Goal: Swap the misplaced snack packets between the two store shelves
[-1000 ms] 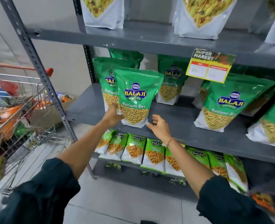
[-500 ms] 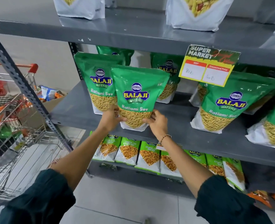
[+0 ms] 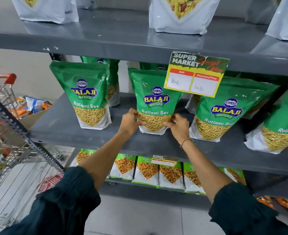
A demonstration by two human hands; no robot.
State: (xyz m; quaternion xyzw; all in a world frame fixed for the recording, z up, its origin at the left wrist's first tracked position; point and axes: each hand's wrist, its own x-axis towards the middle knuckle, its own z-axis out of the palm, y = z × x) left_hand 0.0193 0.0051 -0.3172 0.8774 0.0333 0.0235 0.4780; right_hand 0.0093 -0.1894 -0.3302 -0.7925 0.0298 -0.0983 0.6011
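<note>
A green Balaji Ratlami Sev packet (image 3: 155, 100) stands upright on the grey middle shelf (image 3: 63, 129). My left hand (image 3: 130, 122) grips its lower left edge and my right hand (image 3: 178, 125) grips its lower right edge. Another green Sev packet (image 3: 87, 95) stands to its left, apart from it, and two more (image 3: 224, 112) (image 3: 282, 126) stand to its right. White packets (image 3: 180, 16) of a mixed snack stand on the top shelf (image 3: 106, 39). Small green Chana Jor Garam packets (image 3: 146, 170) line the lower shelf.
A price tag (image 3: 195, 73) hangs from the top shelf's edge, covering the held packet's upper right corner. A wire shopping trolley (image 3: 6, 150) with goods stands at the left, beside the rack's slanted post (image 3: 21, 131). Orange packets (image 3: 285, 204) lie low at the right.
The Sev packet has shifted right along the middle shelf, away from the left packet. Both hands went from its front and sides to gripping its lower corners. The view moved closer and upward.
</note>
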